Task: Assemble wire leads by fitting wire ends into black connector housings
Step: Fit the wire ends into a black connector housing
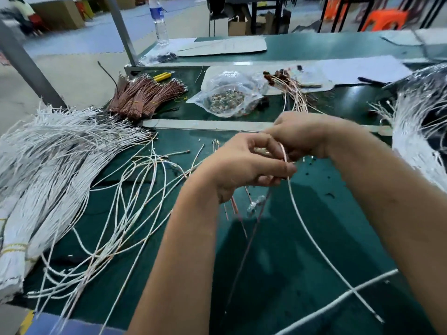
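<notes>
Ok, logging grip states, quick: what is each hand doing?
Left hand: pinching the thin white wire.
Right hand: fingers curled, contents hidden.

Between your two hands you hold a white wire [312,228]; it curves down from your fingers and runs toward you and to the right across the green table [302,262]. A thin brown wire [244,257] hangs beside it, dropping straight toward you. Whether a black connector sits in your fingers cannot be made out.

To your left, loose white wires [125,201] lie looped and tangled on the table. Beyond them, a thick bundle of white wires [43,170] fans out. Farther back, tied bundles of brown wires [142,97] lie side by side. Behind your hands rests a small heap of wires with dark ends [285,85].
</notes>
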Demonstrator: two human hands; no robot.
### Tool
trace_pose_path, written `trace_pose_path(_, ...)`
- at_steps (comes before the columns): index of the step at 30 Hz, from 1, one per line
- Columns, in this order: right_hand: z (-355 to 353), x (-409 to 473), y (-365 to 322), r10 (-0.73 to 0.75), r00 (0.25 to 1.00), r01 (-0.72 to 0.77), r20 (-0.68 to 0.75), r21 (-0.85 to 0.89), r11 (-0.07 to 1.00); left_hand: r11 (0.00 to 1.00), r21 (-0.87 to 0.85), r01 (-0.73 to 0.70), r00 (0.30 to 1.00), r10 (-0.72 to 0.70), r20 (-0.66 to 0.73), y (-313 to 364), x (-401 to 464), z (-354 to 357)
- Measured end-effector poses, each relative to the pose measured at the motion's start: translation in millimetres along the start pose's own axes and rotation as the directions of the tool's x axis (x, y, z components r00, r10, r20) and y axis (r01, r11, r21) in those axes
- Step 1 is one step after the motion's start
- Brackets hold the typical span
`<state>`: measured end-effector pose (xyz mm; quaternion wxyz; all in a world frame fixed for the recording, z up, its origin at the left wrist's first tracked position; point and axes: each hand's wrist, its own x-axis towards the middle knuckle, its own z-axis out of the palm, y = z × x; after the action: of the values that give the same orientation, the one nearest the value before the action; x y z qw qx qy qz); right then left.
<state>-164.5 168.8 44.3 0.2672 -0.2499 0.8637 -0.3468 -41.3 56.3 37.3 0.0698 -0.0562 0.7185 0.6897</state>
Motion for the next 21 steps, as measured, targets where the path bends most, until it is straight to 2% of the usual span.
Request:
trace_pose_path(2, 4.1, -1.9, 18.1, 0.029, 1.0, -0.028, -0.01, 0.038, 0.999, 0.997, -0.012, 0.076, 0.994, -0.076, -0.079, -13.3, 9.4, -4.2)
trace_pose_path(4, 6.3, -3.7, 32.9, 0.03, 0.999, -0.031, 0.01, 0.163, 0.986, 0.991, -0.026, 0.13, 0.961, -0.133, -0.241, -26.7, 16.9, -16.4)
trace_pose_path(6, 6.2, -4.4, 41.4, 0.016, 1.0, -0.021, 0.021, 0.259, 0.966, 0.985, 0.022, 0.17, 0.885, -0.142, -0.444, -38.6, 21.8, -31.6)
trace_pose_path(8, 4.2, -5.9, 48.1, -0.008, 0.999, -0.012, 0.053, 0.357, 0.934, 0.976, 0.091, 0.199, 0.803, -0.109, -0.586, -46.0, 25.0, -44.9)
trace_pose_path(10, 0.3, -13.0, 52.9, -0.081, 0.987, 0.016, 0.141, 0.415, 0.91, 0.96, 0.156, 0.231, 0.763, -0.079, -0.642, -48.8, 28.5, -54.8)
trace_pose_path(13, -6.6, -29.6, 58.1, -0.167, 0.942, 0.038, 0.292, 0.4, 0.916, 0.89, 0.317, 0.327, 0.739, -0.031, -0.673, -47.6, 29.3, -67.8)
trace_pose_path(14, -9.9, -33.1, 59.7, -0.175, 0.945, 0.054, 0.277, 0.396, 0.917, 0.861, 0.366, 0.353, 0.723, -0.003, -0.69, -45.7, 28.8, -71.1)
trace_pose_path(16, -15.8, -35.0, 62.6, -0.171, 0.978, 0.09, 0.121, 0.494, 0.865, 0.834, 0.411, 0.367, 0.685, 0.056, -0.726, -41.6, 27.0, -74.5)
trace_pose_path(17, -18.8, -33.9, 63.4, -0.149, 0.989, 0.119, -0.001, 0.605, 0.787, 0.868, 0.374, 0.326, 0.689, 0.053, -0.723, -38.7, 26.2, -73.8)
trace_pose_path(18, -21.4, -30.9, 63.5, -0.105, 0.986, 0.165, -0.127, 0.719, 0.675, 0.927, 0.28, 0.248, 0.728, 0.012, -0.686, -34.2, 25.2, -69.2)
trace_pose_path(20, -25.2, -21.8, 61.4, 0.03, 0.943, 0.278, -0.333, 0.831, 0.482, 0.995, 0.0, 0.097, 0.887, -0.087, -0.453, -23.3, 24.3, -49.6)
trace_pose_path(21, -25.4, -16.2, 58.7, 0.087, 0.91, 0.328, -0.405, 0.833, 0.446, 0.993, -0.085, 0.079, 0.949, -0.101, -0.298, -19.1, 25.1, -36.5)
